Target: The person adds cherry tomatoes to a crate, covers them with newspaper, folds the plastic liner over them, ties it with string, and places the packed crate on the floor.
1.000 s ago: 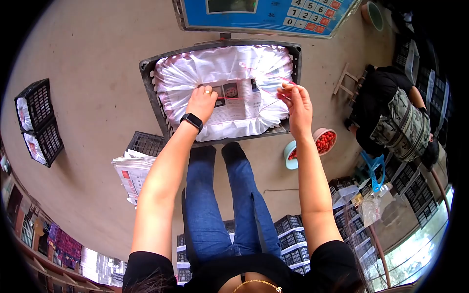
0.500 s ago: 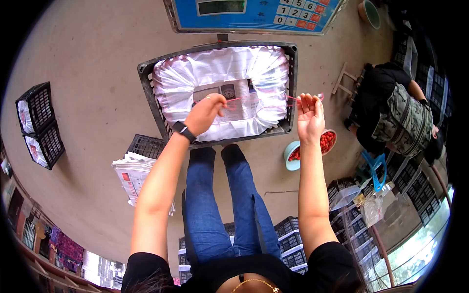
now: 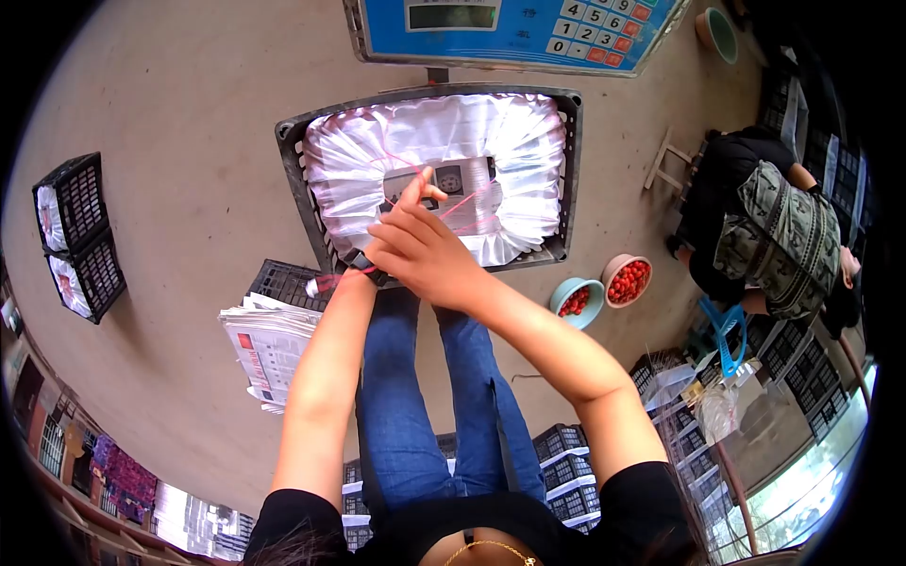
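Observation:
A black crate (image 3: 572, 179) is lined with gathered white cloth (image 3: 349, 141), and printed paper (image 3: 453, 179) shows at its bottom. Over the cloth's opening is my left hand (image 3: 422, 191), fingers bent around thin pink string (image 3: 462, 202), a black watch on its wrist. My right hand (image 3: 429, 255) crosses over the left wrist, its fingers close together and curled at the string. The string's bundled pink and white end (image 3: 326, 283) sticks out left of the watch. The exact grip of the right fingertips is hidden.
A blue scale (image 3: 519, 42) stands beyond the crate. Two bowls (image 3: 578, 300) (image 3: 627, 281) of red fruit are at the right, near a bent-over person (image 3: 774, 226). Newspapers (image 3: 269, 349) lie on a crate at left; two lined crates (image 3: 80, 236) stand farther left.
My right hand has swung left from beyond the crate's right side to cross my left wrist, carrying the string end over. My left hand has shifted slightly right, and the view has moved slightly.

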{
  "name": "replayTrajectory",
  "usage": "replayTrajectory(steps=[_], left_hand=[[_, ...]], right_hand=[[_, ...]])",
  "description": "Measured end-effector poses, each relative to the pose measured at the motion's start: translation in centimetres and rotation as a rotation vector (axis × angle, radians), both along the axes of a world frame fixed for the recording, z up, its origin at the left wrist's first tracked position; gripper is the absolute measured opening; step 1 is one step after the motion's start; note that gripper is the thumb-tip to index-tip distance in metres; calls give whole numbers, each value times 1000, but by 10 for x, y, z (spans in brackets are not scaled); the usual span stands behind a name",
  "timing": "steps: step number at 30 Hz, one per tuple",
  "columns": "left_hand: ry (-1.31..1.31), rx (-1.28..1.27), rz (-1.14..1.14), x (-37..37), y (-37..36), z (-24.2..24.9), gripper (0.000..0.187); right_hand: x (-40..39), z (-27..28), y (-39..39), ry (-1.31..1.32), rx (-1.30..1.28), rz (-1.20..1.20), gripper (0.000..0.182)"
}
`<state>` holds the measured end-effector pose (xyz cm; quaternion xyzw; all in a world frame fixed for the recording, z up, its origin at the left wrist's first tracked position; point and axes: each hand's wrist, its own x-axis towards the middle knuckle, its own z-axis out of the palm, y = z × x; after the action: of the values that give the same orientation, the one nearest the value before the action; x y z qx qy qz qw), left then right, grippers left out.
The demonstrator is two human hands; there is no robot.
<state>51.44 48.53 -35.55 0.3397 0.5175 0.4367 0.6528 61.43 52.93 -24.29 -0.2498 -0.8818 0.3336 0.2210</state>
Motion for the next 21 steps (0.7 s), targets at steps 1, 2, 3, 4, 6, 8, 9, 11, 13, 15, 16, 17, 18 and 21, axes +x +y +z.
replayTrajectory(steps=[1,2,3,4,6,8,9,11,13,15,16,17,18,21], left_hand=[[196,201,-63,4,-4,-3,41],[203,192,-72,4,-9,-6,41],[209,184,-82,3,-11,-2,40],[216,176,-90,2,-13,1,39],[230,165,-105,-2,-12,12,38],[242,153,-121,-7,-11,20,37],[56,41,-179,-12,-9,22,32],[-143,-115,-62,-3,6,38,30],[-193,-112,-82,-6,14,46,26],[0,-15,-175,-9,15,42,27],[97,32,-222,-10,15,40,28],[139,32,-235,-11,15,39,28],[181,30,-250,-12,15,41,29],[222,5,-334,-18,21,40,30]], right_hand=[[-5,-5,6,8,8,39,16],[-8,-10,13,16,14,78,18],[-9,-13,22,6,-2,126,23],[-10,-16,30,-35,-79,186,23],[-12,-23,43,-117,-231,306,23],[-1,-26,57,-134,-379,279,36],[6,-23,67,-162,-411,273,40],[20,-24,83,-196,-285,304,50],[34,-23,89,-267,-270,300,42],[41,-26,100,-452,-276,348,22],[45,-26,102,-451,-270,321,18],[52,-26,103,-450,-264,294,14],[57,-25,105,-448,-259,268,11],[75,-12,77,-536,-321,29,12]])
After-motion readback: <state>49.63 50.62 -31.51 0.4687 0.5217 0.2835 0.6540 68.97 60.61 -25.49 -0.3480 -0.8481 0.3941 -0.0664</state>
